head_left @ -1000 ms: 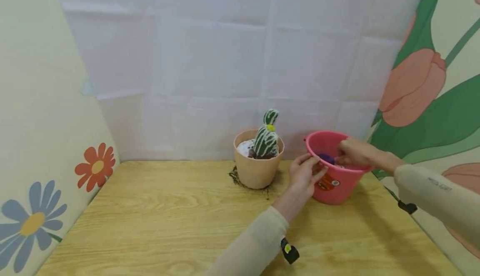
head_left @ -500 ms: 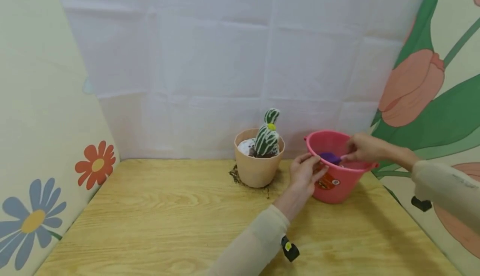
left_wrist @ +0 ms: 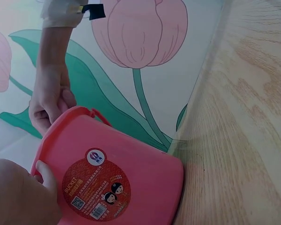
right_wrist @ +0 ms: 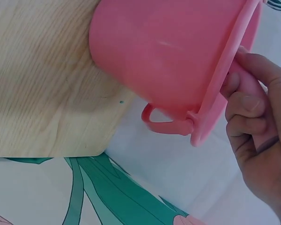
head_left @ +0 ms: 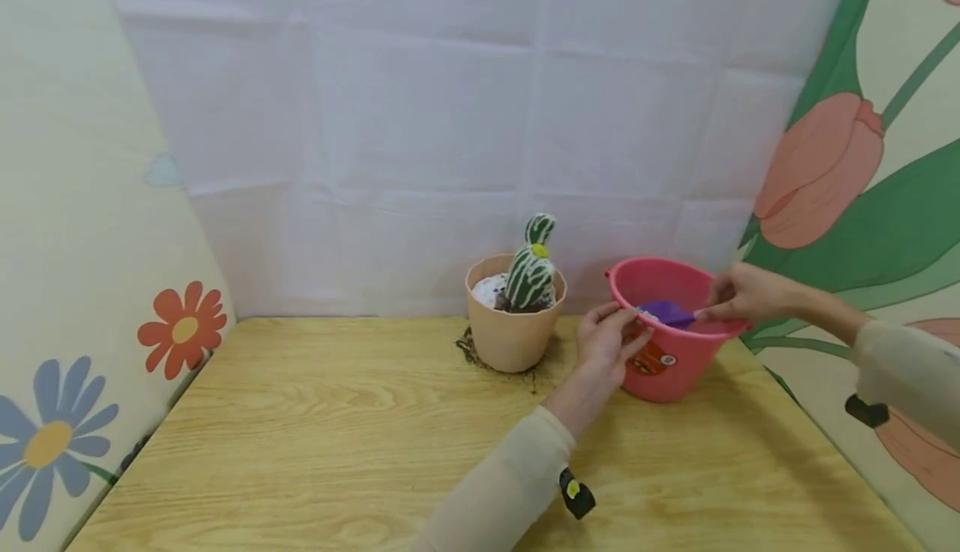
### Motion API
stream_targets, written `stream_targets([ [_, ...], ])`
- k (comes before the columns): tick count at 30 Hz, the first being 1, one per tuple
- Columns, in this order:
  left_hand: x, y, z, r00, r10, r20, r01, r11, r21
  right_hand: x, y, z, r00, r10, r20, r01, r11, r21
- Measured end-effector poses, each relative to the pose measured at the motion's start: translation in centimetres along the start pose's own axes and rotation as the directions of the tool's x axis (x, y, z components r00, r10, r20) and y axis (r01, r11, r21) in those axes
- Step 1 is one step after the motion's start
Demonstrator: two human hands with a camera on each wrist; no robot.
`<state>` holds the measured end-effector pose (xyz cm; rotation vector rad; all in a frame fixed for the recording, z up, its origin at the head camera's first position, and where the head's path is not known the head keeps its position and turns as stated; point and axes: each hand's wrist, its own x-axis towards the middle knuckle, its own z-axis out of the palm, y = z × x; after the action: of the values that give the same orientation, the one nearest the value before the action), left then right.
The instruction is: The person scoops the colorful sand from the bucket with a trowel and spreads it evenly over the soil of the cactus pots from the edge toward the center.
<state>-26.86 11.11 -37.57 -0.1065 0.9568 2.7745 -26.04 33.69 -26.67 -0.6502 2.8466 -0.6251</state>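
Observation:
A pink bucket (head_left: 693, 360) stands at the table's right, a round label on its side. My left hand (head_left: 600, 342) grips the near left of its rim; in the left wrist view the thumb lies on the outer wall. My right hand (head_left: 757, 295) holds a small trowel by its pink handle (right_wrist: 254, 96), fingers curled round it. The trowel's purple blade (head_left: 667, 313) is inside the bucket near the top, with some whitish material on it. The bucket's lower inside is hidden by the wall.
Left of the bucket stands a peach plant pot (head_left: 512, 342) with a green and white knitted-looking cactus (head_left: 530, 279) and white filling. Dark crumbs (head_left: 467, 348) lie around its base. A white sheet (head_left: 420, 118) hangs behind the wooden table (head_left: 337, 427).
My right hand has drawn back to the right and up toward the bucket's right rim, bringing more of the purple blade into sight. The left hand keeps its hold on the rim.

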Motion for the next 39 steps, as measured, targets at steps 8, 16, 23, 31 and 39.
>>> stream_targets([
  [8,0.2,0.3,0.0,1.000,0.011,0.002,-0.011,1.000,-0.011,-0.4,-0.6,-0.3,0.999,0.043,0.016,-0.044,0.996,0.077],
  [16,0.2,0.6,-0.1,1.000,0.011,0.005,-0.011,1.000,-0.001,-0.7,-0.6,-0.2,0.991,0.130,0.042,-0.136,0.968,0.211],
  [23,0.2,0.5,-0.2,1.000,0.008,0.008,-0.008,1.000,-0.007,-0.7,-0.5,-0.1,0.982,0.172,0.078,-0.187,0.938,0.292],
  [31,0.2,-0.1,-0.2,1.000,-0.001,-0.003,0.001,1.000,-0.007,-0.9,0.2,0.4,0.959,0.270,0.088,-0.283,0.877,0.389],
  [39,0.2,-0.3,-0.1,1.000,0.001,0.000,-0.001,1.000,0.002,-1.5,0.6,0.6,0.951,0.301,0.066,-0.298,0.847,0.440],
])
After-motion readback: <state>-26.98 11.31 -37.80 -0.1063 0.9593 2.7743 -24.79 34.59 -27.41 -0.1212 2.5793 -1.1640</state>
